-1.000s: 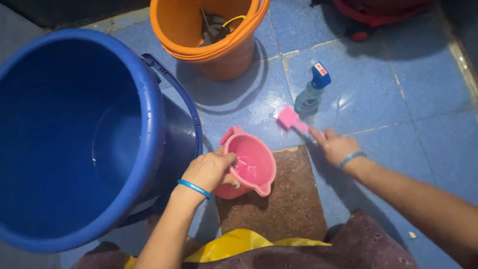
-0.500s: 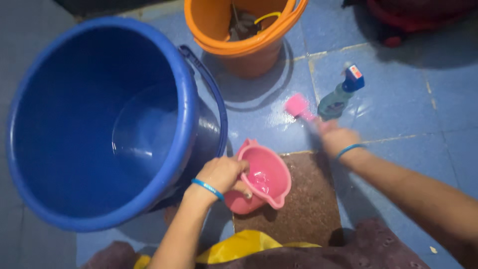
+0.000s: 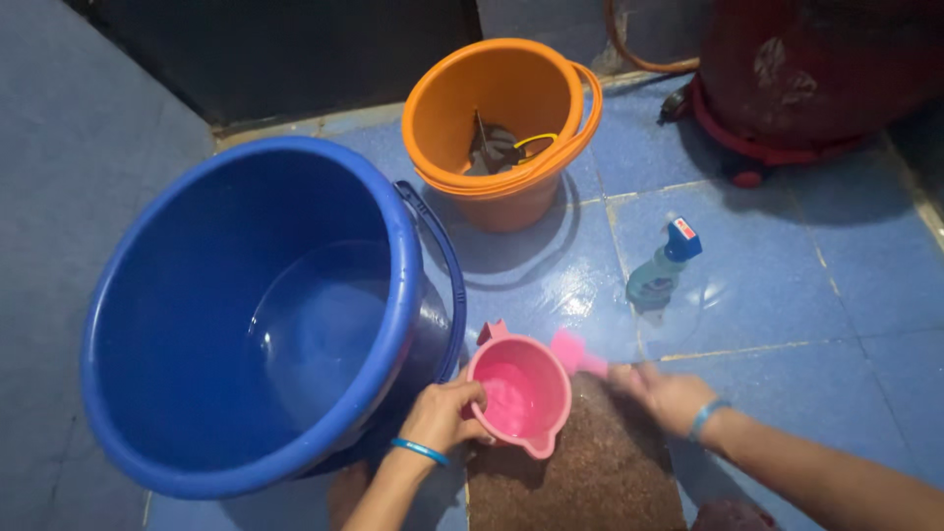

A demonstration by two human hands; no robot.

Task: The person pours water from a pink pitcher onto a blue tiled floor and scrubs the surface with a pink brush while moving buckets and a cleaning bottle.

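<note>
1. Blue floor tiles [image 3: 846,295], wet and shiny in places, fill the room underfoot, with a dark wall at the far edge.
2. A small pink jug [image 3: 518,396] sits on the near floor, at the edge of a brown mat [image 3: 580,477], with a little water in its bottom and its spout towards the person.
3. The left hand [image 3: 442,418], with a blue band on its wrist, grips the jug's left rim; its fingers [image 3: 470,393] are curled over the edge and clamped on it.
4. The right hand [image 3: 669,396], also with a blue band at the wrist, lies just right of the jug and holds a pink scrubber [image 3: 570,351]; the fingers are blurred, closed on its handle, and the pink head sticks out beyond the fingertips, beside the jug's far rim.
5. Just left of the left fingers stands a large blue bucket [image 3: 157,334], partly filled with water, its dark handle hanging down the side nearest the jug.
6. Beyond the right fingers, well apart from them, a spray bottle [image 3: 661,270] with a blue cap stands on the tiles.
7. Farther off still, past the jug, stands an orange bucket [image 3: 511,187] with some dark items inside.
8. At the far right stands a red tank-like object [image 3: 787,79].
</note>
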